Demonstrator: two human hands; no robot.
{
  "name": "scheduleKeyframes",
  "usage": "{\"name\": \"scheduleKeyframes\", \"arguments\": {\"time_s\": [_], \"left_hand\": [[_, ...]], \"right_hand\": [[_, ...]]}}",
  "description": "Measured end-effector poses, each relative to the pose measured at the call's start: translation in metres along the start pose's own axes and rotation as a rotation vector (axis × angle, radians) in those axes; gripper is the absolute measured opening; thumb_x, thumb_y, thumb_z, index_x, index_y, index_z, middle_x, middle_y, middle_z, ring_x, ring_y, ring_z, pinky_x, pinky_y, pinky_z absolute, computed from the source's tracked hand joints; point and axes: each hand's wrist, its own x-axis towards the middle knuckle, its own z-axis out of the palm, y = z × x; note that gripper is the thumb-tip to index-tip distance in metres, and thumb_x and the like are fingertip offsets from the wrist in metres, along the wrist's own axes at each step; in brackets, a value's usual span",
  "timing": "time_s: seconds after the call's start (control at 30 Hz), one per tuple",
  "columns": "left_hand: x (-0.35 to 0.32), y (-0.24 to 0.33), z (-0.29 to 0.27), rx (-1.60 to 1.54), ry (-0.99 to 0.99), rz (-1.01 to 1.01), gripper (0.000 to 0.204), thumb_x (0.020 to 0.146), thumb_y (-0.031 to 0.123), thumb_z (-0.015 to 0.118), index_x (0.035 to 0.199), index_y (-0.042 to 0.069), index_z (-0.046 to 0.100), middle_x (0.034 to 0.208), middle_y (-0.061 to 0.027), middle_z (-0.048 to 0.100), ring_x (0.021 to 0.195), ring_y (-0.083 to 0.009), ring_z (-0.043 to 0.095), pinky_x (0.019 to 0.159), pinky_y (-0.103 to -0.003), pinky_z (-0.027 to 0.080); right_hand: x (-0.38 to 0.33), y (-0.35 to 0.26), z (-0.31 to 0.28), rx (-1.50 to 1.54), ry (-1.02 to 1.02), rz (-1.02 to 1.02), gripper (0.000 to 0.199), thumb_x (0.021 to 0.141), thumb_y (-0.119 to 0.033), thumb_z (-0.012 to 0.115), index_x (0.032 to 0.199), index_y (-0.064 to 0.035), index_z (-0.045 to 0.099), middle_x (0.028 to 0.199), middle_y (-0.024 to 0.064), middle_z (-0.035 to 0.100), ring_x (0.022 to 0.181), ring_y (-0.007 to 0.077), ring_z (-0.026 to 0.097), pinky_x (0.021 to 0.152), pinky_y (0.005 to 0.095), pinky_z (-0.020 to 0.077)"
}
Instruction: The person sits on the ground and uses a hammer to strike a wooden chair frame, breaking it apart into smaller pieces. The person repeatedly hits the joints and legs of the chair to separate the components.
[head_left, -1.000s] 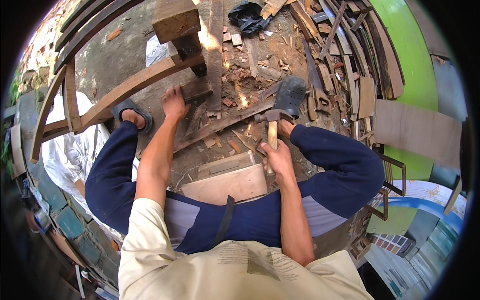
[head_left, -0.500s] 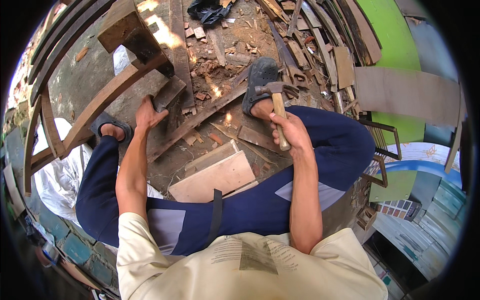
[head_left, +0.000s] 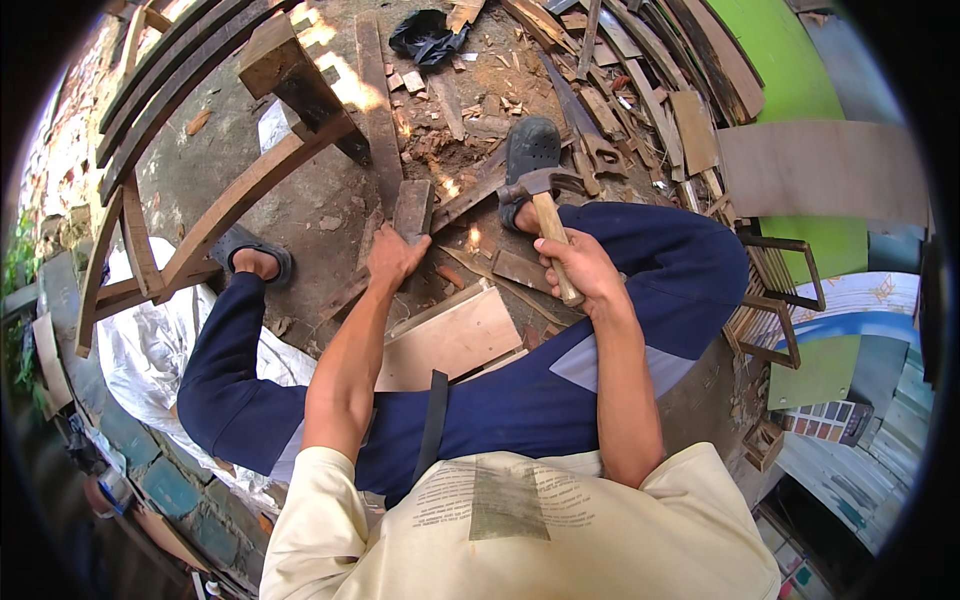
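My right hand (head_left: 582, 266) is wrapped round the wooden handle of a claw hammer (head_left: 549, 222), its metal head pointing away from me above the dark clog on my right foot. My left hand (head_left: 395, 254) grips the near end of a short, dark wooden block (head_left: 413, 208). That block is over a long dark plank (head_left: 472, 194) lying aslant on the ground; whether they touch I cannot tell. Between my legs, close to my lap, lies a pale, flat wooden board (head_left: 452, 342), just nearer to me than my left hand.
A curved wooden frame (head_left: 245, 205) with a thick post stands at the left. White sheeting (head_left: 150, 345) spreads beside my left leg. Scrap wood and a handsaw (head_left: 603, 155) lie at the far right, near a black plastic bag (head_left: 428, 38). A slatted rack (head_left: 785, 300) stands right of my knee.
My left hand has carried the wooden block to the right, away from the curved frame and over towards the long plank. The hammer stays in my right hand, almost in place.
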Motion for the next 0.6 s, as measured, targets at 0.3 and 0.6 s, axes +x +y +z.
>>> {"name": "scheduleKeyframes", "arguments": {"time_s": [0.3, 0.6], "left_hand": [[0.005, 0.0, 0.042, -0.142, -0.047, -0.112, 0.087, 0.078, 0.057, 0.073, 0.129, -0.008, 0.046, 0.128, -0.0265, 0.056, 0.12, -0.0388, 0.056, 0.099, -0.046, 0.047], [0.021, -0.01, 0.043, -0.434, 0.003, 0.047, 0.084, 0.082, 0.055, 0.07, 0.136, -0.004, 0.047, 0.124, -0.0253, 0.062, 0.116, -0.0369, 0.06, 0.098, -0.044, 0.046]], "right_hand": [[0.035, 0.038, 0.018, -0.167, -0.055, 0.074, 0.014, 0.09, -0.014, 0.064, 0.092, -0.0023, 0.057, 0.068, 0.0027, 0.053, 0.05, 0.0112, 0.051, 0.041, 0.0281, 0.0416], [0.072, 0.05, 0.037, -0.236, -0.222, 0.179, 0.031, 0.084, -0.012, 0.075, 0.102, 0.0049, 0.056, 0.07, 0.0068, 0.058, 0.051, 0.0127, 0.055, 0.042, 0.0267, 0.0417]]}}
